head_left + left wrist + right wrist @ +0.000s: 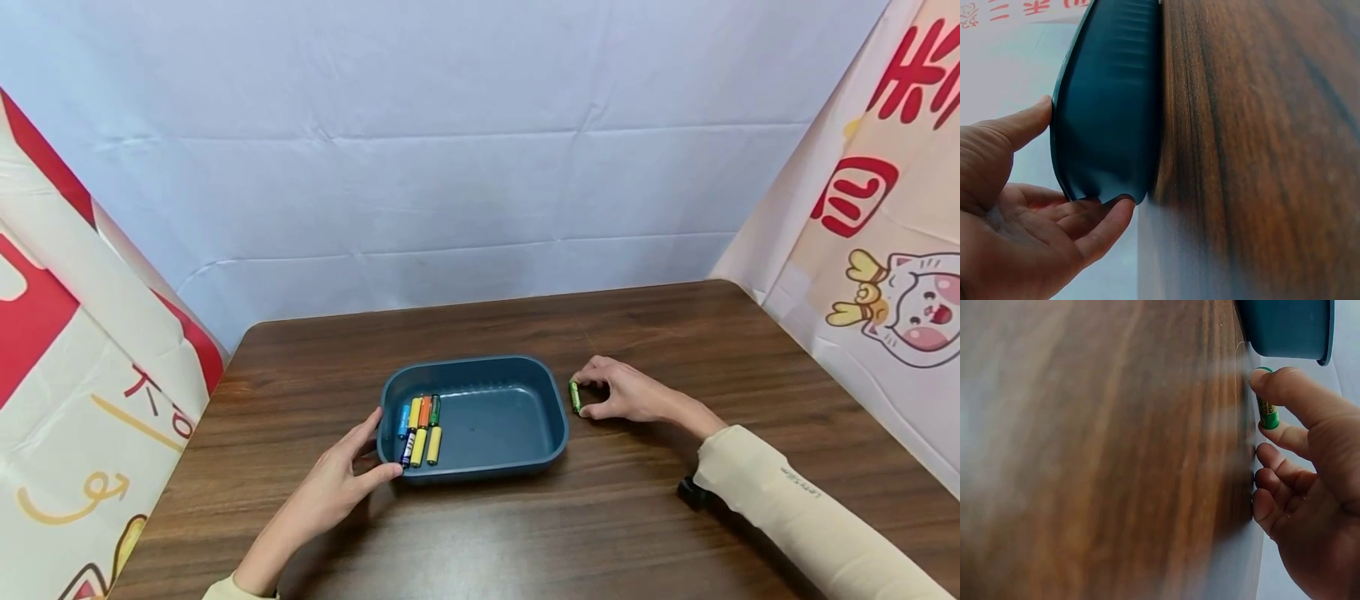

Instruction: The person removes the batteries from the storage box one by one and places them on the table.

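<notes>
A dark teal plastic tray (480, 472) stands on the wooden table. At its left end, several batteries (418, 447) lie in two rows: blue, yellow, orange and green ones behind, dark purple and yellow ones in front. My left hand (341, 477) holds the tray's near left corner, thumb at the near rim and fingers along the left wall, as the left wrist view also shows. Just right of the tray, my right hand (622, 393) pinches a green battery (1268, 412) by its ends between thumb and index finger. Whether this battery touches the table I cannot tell.
The brown wooden table (480, 533) extends around the tray on all sides. A pale cloth (450, 200) hangs behind its far edge, with printed banners (892, 250) at both sides. Something small and black (692, 493) shows below the right sleeve.
</notes>
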Motion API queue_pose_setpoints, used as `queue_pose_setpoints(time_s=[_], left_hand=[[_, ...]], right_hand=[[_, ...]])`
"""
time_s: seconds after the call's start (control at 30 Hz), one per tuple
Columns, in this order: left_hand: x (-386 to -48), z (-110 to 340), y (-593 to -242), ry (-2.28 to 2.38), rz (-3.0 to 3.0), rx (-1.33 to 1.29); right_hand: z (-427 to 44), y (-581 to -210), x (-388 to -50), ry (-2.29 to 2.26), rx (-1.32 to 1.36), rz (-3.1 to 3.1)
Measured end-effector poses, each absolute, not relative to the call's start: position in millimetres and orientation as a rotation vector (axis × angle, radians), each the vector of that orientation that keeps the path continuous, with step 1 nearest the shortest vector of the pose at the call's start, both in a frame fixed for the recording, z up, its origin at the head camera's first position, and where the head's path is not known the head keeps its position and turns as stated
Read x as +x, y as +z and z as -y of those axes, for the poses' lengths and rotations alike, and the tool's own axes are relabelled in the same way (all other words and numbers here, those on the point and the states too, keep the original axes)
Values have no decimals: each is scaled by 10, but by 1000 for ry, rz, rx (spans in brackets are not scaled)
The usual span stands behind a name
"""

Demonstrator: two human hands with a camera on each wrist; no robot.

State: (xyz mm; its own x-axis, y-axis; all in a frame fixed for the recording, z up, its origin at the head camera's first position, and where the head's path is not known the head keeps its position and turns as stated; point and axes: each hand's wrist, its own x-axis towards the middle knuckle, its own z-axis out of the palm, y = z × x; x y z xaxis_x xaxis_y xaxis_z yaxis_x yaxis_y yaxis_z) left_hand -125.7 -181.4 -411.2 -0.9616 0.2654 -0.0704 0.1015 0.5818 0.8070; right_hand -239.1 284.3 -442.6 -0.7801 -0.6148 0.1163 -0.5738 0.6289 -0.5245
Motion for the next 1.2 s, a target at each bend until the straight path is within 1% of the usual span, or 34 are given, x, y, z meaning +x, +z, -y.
queue_pose_setpoints(time_s=[1.2], left_hand=[[-1249,1800,-4095,1292,-2648,313]], right_hand=[[-2823,-4411,-2384,-837,-907,-2766]])
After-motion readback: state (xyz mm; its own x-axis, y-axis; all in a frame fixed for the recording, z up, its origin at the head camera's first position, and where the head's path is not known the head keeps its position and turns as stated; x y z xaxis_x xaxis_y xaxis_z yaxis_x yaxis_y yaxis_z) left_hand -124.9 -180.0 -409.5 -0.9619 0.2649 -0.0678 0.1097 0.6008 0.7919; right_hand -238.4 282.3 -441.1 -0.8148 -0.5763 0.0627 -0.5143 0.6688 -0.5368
